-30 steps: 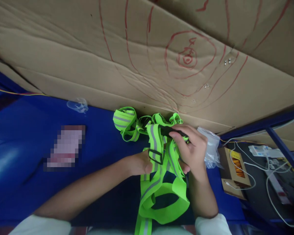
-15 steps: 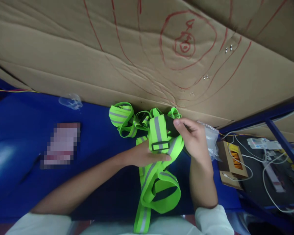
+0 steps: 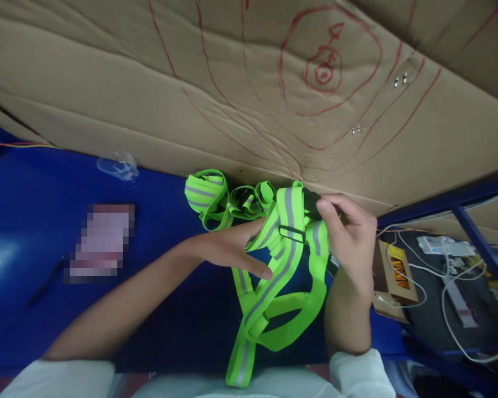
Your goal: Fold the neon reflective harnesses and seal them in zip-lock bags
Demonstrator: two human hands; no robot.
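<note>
A neon-green reflective vest (image 3: 288, 257) made of elastic straps with grey stripes hangs in loose loops between my hands. A black slide buckle (image 3: 291, 234) sits on its front strap. My left hand (image 3: 228, 246) carries the straps from the left, its fingers hidden behind them and its thumb stretched out against one strap's edge. My right hand (image 3: 351, 229) pinches a black part (image 3: 312, 205) at the top of the vest between thumb and fingers. Beyond my hands lie a rolled green reflective strap bundle (image 3: 203, 192) and more looped straps (image 3: 249, 200).
A cardboard panel (image 3: 108, 83) with red marker lines rises behind the blue table (image 3: 161, 320). On the left are a pixelated flat item (image 3: 102, 240) and clear plastic (image 3: 119, 166). To the right stand an open cardboard box (image 3: 398, 276), white cables (image 3: 444, 309) and a blue frame bar (image 3: 481, 243).
My right hand has moved slightly right with the vest's top, and the straps have spread into wider loops. My left thumb has come away from the buckle strap. The view has shifted slightly.
</note>
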